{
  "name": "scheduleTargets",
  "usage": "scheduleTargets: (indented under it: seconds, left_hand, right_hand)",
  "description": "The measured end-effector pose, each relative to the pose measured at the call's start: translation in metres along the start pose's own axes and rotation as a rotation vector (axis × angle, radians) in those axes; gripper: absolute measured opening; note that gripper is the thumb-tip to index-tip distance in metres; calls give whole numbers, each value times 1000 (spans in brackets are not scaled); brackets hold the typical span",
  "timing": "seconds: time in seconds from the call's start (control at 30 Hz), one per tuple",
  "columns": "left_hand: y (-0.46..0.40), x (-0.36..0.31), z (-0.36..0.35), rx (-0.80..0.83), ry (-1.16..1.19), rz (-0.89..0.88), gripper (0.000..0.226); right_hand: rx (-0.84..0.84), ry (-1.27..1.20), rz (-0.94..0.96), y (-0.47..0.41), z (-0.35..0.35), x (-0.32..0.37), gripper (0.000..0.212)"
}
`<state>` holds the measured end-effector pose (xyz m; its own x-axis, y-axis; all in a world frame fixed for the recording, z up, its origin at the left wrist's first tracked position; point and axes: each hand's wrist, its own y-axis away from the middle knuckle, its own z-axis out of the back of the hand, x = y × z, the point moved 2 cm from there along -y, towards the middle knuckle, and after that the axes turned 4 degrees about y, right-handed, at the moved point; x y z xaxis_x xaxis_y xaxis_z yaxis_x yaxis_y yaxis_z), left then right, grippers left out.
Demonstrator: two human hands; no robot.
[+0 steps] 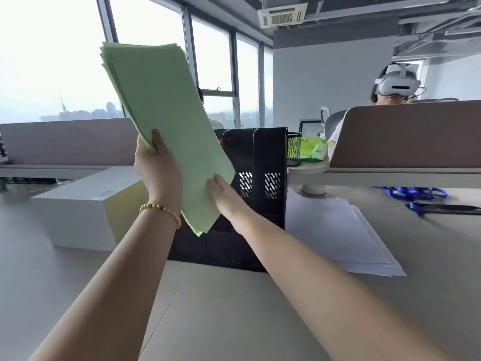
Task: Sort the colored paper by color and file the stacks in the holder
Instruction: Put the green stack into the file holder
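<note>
- Open-plan office, tall windows with a hazy skyline behind; pale desk (234, 308) runs under both forearms, low partition panels at the far edge.
- Black file holder (257, 178) stands upright on the desk straight ahead, its slots open at the top; at least two dividers show. Whether any slot already holds paper cannot be told from here.
- Green paper stack (161, 121) is held up in the air, in front of and partly above the holder, tilted with its top leaning left and away. Long axis runs from upper left down to lower right; the bottom corner hangs low in front of the holder's left part.
- Left hand (157, 168) grips the stack's left edge, thumb on the near face, fingers wrapped behind and hidden.
- Right hand (223, 196) is against the lower right edge; fingers go behind the sheets, so their curl cannot be told for certain, though it looks like a supporting pinch.
- White paper stack (338, 230) lies flat just right of the holder; a white box (86, 204) sits to the left. Mesh pen cup (293, 149), blue lanyards (416, 194), another person in a headset beyond the partition.
- Judgement: green sorting looks finished; filing is the step in hand. The slots lie right of and behind the stack's bottom corner, nearer the right hand. The stack likely needs swinging upright, lower edge squared over a slot, before lowering.
</note>
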<state>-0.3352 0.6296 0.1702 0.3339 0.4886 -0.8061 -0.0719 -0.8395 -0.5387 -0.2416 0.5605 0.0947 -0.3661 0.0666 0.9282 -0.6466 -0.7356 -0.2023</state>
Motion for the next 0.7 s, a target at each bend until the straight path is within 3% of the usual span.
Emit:
scheduleTargets:
  seconds: [0.17,0.27,0.37,0.5,0.6,0.7]
  left_hand:
    - [6,13,-24,90,10,23,31]
    - [18,19,-42,139,2,42,31]
    - [26,20,-59,176,-29,-20,33]
    - [32,31,-81,251,-136,-84,34]
    - [46,47,-93,305,-268,-80,34]
    - [58,62,-97,301,-373,-34,33]
  right_hand:
    - [-10,42,-32,-16,13,-14,39]
    - [-26,32,-78,-20,29,-32,55]
    - [-16,9,-91,-21,43,-42,54]
    - [-44,261,-75,-29,41,-57,48]
    - [-173,210,-22,-32,51,-67,31]
    - [-180,117,11,-26,64,-70,38]
